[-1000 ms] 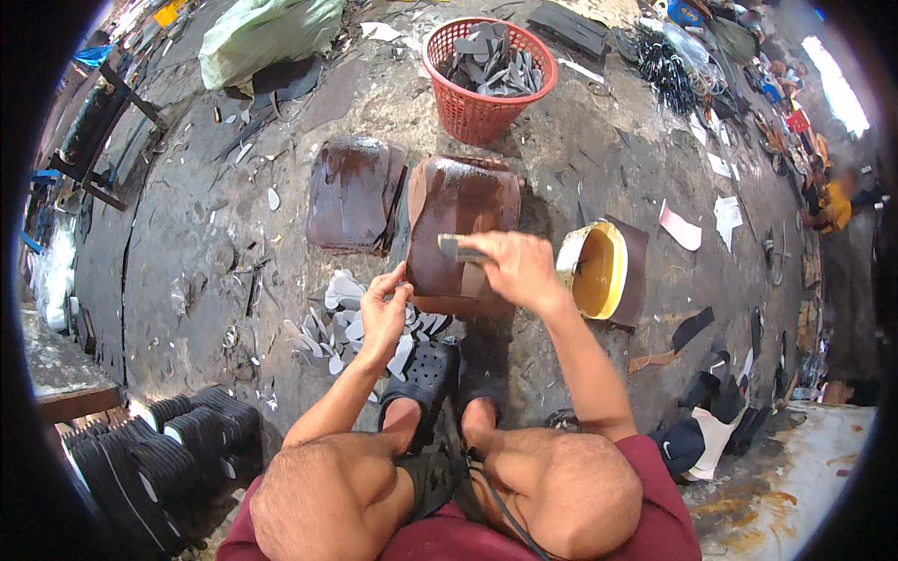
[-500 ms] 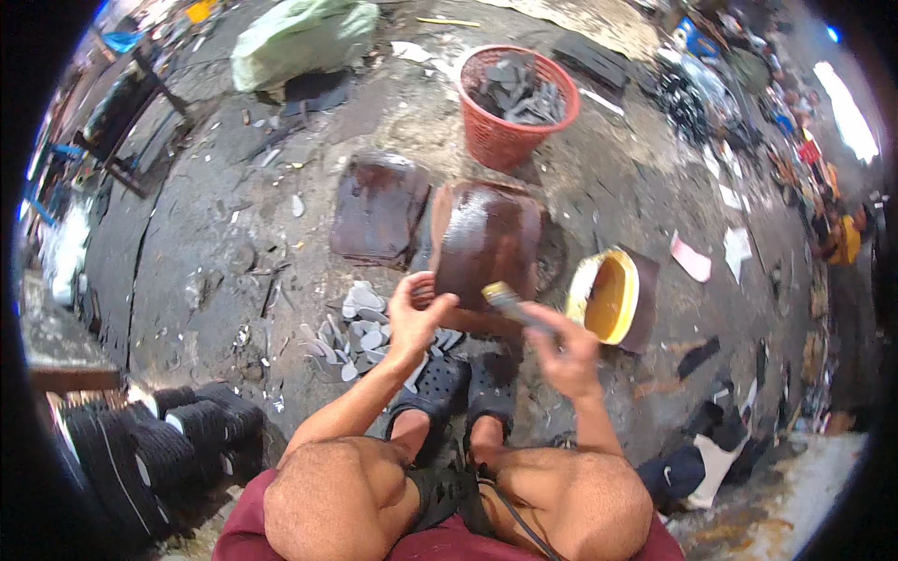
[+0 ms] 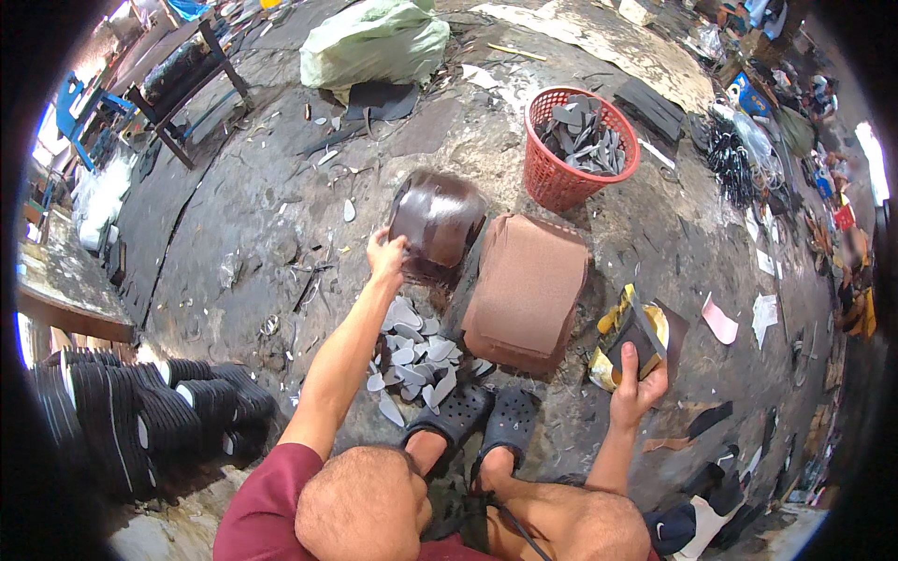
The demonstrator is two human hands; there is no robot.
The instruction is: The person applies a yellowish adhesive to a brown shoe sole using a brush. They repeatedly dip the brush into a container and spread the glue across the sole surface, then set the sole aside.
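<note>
My left hand (image 3: 388, 257) reaches out and pinches the near left edge of a glossy, wet-looking dark brown sheet (image 3: 438, 220). The sheet bows upward over the spot of the left-hand pile, which it mostly hides. To its right is a stack of matte brown sheets (image 3: 526, 285), dry-looking on top. My right hand (image 3: 638, 383) is closed with the thumb up on a flat-handled brush (image 3: 640, 337). The brush's lower end is down in a yellow-rimmed tub (image 3: 601, 370), so its bristles are hidden.
Grey offcuts (image 3: 416, 360) lie in a heap before my clogs (image 3: 454, 416). A red basket (image 3: 561, 187) of dark scraps stands beyond the brown stack. Black sole-shaped pieces (image 3: 159, 411) are piled at the left. A pale green bag (image 3: 374, 47) sits far back.
My left hand has carried the glossy sheet leftward from the right stack, exposing a matte one. My right hand has moved the brush from beside the stack into the tub. The view has shifted.
</note>
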